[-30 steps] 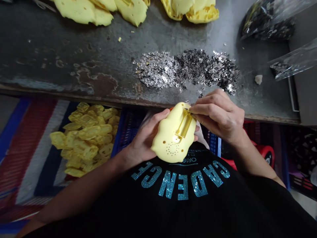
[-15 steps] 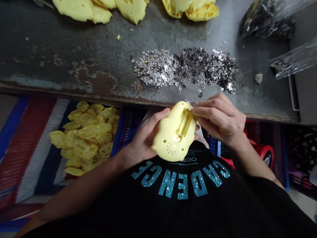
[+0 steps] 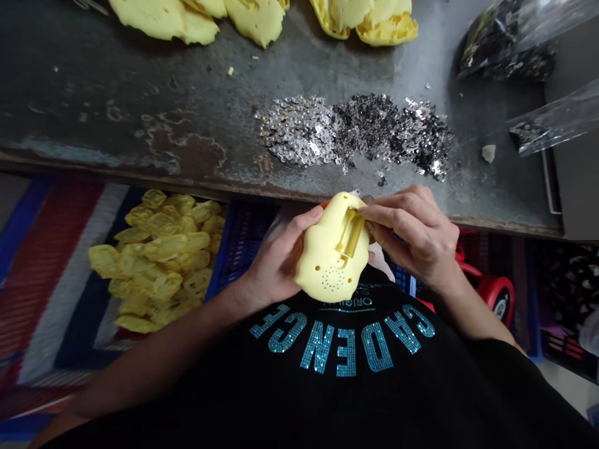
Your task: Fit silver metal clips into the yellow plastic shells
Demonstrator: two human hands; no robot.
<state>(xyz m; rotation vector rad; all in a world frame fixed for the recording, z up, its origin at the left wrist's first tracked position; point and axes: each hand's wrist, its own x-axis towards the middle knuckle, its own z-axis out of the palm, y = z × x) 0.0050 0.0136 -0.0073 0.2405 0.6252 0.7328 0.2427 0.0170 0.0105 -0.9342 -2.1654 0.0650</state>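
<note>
My left hand (image 3: 283, 255) is wrapped round a yellow plastic toy shell (image 3: 322, 268), gripping it from the left side and beneath. The shell's back faces up and shows a long battery slot, screw holes and a ring of small speaker holes. My right hand (image 3: 412, 231) is closed in a pinch at the slot's upper end. Its fingertips hide whatever they hold, though a dark speck shows beside them. Just beyond, on the metal bench, lie heaps of small metal contact plates (image 3: 299, 134), silvery on the left and darker towards the right (image 3: 367, 118).
More yellow shells (image 3: 255, 19) lie at the bench's far side. Clear bags of dark parts (image 3: 510, 47) sit at the right. Below the bench edge, transparent yellow parts (image 3: 163, 249) are piled at the left, beside a blue crate (image 3: 243, 237). A red object (image 3: 498, 296) stands at the right.
The shell has turned slightly and shifted a little to the right in my left hand. My right hand stays pinched at the slot's upper end, its knuckles slightly lower.
</note>
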